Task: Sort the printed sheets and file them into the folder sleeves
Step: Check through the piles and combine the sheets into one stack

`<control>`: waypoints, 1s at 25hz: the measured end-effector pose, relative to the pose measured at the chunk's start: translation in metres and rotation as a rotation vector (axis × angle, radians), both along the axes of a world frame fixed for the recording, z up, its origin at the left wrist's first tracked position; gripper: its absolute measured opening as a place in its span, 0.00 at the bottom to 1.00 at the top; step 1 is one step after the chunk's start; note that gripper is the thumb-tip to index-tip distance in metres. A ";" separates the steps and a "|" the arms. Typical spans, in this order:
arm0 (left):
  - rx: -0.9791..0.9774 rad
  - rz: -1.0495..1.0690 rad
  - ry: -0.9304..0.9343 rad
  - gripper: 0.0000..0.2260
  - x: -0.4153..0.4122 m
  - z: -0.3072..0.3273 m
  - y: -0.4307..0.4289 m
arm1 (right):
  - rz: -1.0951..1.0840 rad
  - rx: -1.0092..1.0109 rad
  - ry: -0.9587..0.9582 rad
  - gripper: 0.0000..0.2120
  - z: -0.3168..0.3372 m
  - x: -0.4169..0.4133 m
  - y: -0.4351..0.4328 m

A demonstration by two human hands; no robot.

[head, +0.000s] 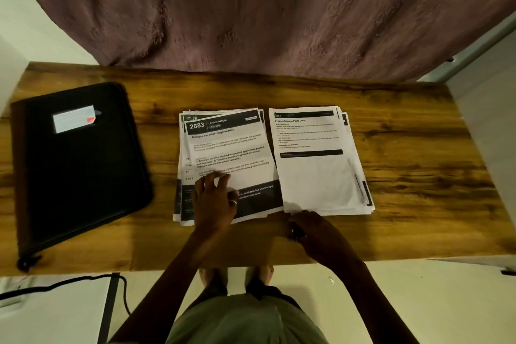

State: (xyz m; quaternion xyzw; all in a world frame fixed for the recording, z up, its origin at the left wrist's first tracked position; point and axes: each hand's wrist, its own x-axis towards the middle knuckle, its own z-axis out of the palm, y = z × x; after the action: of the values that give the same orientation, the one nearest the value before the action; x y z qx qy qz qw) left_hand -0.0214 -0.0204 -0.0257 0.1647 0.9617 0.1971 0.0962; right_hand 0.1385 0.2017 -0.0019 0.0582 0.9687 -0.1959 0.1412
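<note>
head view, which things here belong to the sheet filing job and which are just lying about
Job: left stack of sheets, right stack of sheets, black folder, left hand, right hand.
Lying about: curtain, black cable.

Folder (81,159) left of two stacks (229,162)

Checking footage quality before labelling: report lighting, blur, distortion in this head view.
Head view: dim, warm light; wide-angle distortion bows the table edges; the left stack's heading reads sharply, the right stack's small print is blurred; the folder nearly featureless black.
</note>
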 end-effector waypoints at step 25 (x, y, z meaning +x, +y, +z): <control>0.315 0.358 -0.215 0.33 -0.029 0.011 -0.052 | -0.594 -0.193 -0.008 0.20 0.014 -0.168 -0.063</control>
State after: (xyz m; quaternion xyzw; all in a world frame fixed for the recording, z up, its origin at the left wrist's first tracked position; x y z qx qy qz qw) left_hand -0.0500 -0.0722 -0.0151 -0.0169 0.9172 0.3747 0.1347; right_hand -0.0291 0.1388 0.0118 0.3256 0.8858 -0.3193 0.0864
